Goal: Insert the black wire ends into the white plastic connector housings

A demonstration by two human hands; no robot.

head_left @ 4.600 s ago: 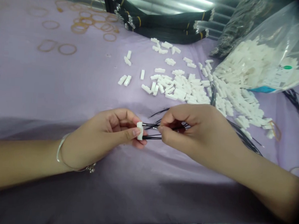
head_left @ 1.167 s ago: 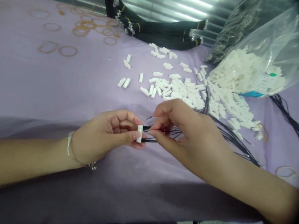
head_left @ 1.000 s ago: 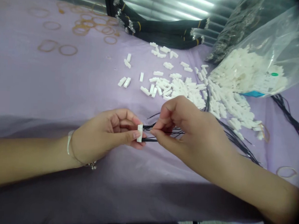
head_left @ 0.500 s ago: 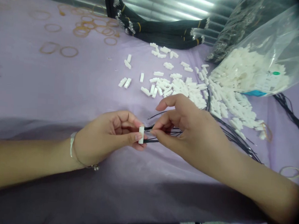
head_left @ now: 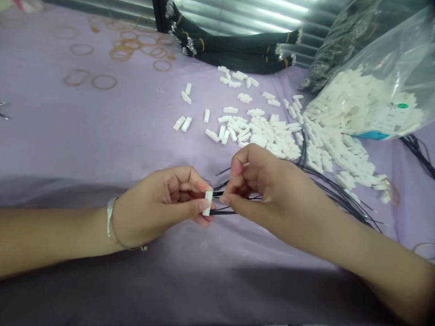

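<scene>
Between thumb and fingers, my left hand (head_left: 172, 197) pinches a small white connector housing (head_left: 208, 203), held upright. Black wires (head_left: 224, 212) run from its right side toward my right hand. My right hand (head_left: 262, 185) is closed just right of the housing, thumb and fingertips pressed together among the wires; it appears to pinch one, though the tip is partly hidden. More black wires (head_left: 332, 191) trail off behind the right hand across the cloth. One loose wire end pokes out above the housing.
Beyond my hands lies a pile of white connector housings (head_left: 277, 134), spilling from a clear plastic bag (head_left: 396, 89) at the right. Bundled black wires (head_left: 241, 50) rest along the back. Rubber bands (head_left: 121, 51) are scattered at back left on the purple cloth (head_left: 94, 147).
The view has shifted slightly. My right index finger has curled down toward the thumb, closing the raised gap. The left hand keeps its hold on the connector housing.
</scene>
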